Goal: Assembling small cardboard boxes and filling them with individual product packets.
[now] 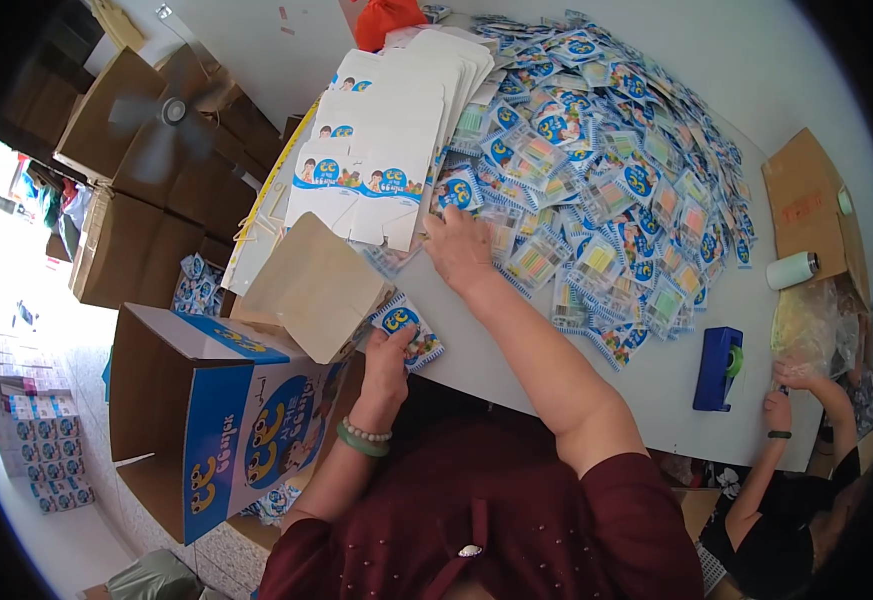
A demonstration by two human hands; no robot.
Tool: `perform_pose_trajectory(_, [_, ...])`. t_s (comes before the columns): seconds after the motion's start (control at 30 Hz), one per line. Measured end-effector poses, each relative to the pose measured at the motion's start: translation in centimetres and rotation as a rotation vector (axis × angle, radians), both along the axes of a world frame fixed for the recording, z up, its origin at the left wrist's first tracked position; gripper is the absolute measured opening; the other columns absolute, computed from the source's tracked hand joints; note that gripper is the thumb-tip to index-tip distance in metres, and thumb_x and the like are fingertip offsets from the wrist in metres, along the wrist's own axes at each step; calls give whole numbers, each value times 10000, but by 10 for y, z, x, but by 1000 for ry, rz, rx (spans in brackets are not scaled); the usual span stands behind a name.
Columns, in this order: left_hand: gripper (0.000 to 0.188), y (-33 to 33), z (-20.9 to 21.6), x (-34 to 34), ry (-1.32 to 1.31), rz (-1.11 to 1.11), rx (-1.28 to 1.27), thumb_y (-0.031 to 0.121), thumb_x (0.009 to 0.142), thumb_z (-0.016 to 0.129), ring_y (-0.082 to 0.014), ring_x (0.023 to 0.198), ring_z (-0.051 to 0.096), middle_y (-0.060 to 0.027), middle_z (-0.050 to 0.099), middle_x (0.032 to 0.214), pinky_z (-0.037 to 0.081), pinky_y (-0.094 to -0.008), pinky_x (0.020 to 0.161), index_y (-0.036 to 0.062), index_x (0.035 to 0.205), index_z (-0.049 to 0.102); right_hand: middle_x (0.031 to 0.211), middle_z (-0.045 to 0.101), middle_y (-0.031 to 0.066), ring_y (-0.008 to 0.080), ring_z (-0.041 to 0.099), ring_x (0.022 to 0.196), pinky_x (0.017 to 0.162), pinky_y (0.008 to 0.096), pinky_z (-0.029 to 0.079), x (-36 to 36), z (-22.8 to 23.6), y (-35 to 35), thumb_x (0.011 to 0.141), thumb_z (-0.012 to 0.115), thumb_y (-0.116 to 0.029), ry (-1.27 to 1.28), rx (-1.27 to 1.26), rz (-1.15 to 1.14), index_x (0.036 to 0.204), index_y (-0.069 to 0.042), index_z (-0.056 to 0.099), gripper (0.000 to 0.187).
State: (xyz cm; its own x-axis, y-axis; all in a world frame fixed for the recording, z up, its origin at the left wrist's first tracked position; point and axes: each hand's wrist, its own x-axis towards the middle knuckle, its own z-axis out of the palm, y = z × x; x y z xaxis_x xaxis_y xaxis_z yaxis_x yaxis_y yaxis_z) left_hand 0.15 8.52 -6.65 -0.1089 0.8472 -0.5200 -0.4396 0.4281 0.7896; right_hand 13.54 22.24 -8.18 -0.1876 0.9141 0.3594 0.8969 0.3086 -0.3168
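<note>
Left hand (pixel 387 366) holding one packet (pixel 424 346), right hand (pixel 459 247) at one pile (pixel 596 185)

Left hand (pixel 386 368) grips printed packet (pixel 422 346); right hand (pixel 459 250) at edge of packet heap (pixel 606 190), white cartons (pixel 396 135) beside, on surface (pixel 491 362).

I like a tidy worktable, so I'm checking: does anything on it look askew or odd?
Mildly: the packets lie in a loose heap, facing every way, and the white flattened cartons beside them are fanned, their edges uneven.
</note>
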Motion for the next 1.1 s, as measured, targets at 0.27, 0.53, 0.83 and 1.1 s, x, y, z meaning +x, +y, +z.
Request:
perform_pose_trajectory(0.27, [253, -1, -6, -7, -87, -9, 22, 14, 881, 550, -143, 822, 651, -61, 643, 997, 558, -288, 709, 15, 1134, 534, 947, 588, 50, 251, 543, 977, 811, 432, 411, 53, 20, -45, 789, 565, -99, -189, -63, 251, 910, -137, 625, 140])
perform_pose_trajectory(0.53, [219, 0, -5, -3, -29, -51, 32, 18, 871, 556, -105, 763, 634, -35, 650, 912, 521, -238, 636, 27, 1090, 556, 1017, 564, 130, 327, 512, 1038, 924, 500, 384, 46, 50, -31, 746, 541, -11, 56, 135, 217, 1060, -32, 595, 319])
perform_pose_trajectory(0.83, [205, 4, 1, -4, -57, -120, 24, 29, 869, 547, -122, 743, 638, -51, 656, 925, 528, -252, 648, 20, 1073, 559, 993, 573, 119, 340, 522, 995, 896, 471, 387, 72, 22, -13, 844, 521, -97, 22, -126, -82, 961, -43, 569, 137])
perform_pose_trajectory(1.1, [193, -10, 22, 0, 31, -101, 70, 64, 896, 542, -126, 865, 634, -54, 646, 987, 527, -279, 750, 25, 1085, 558, 878, 620, 112, 194, 614, 802, 711, 302, 472, 62, 102, -91, 822, 645, -113, 610, -295, -140, 934, -32, 608, 143])
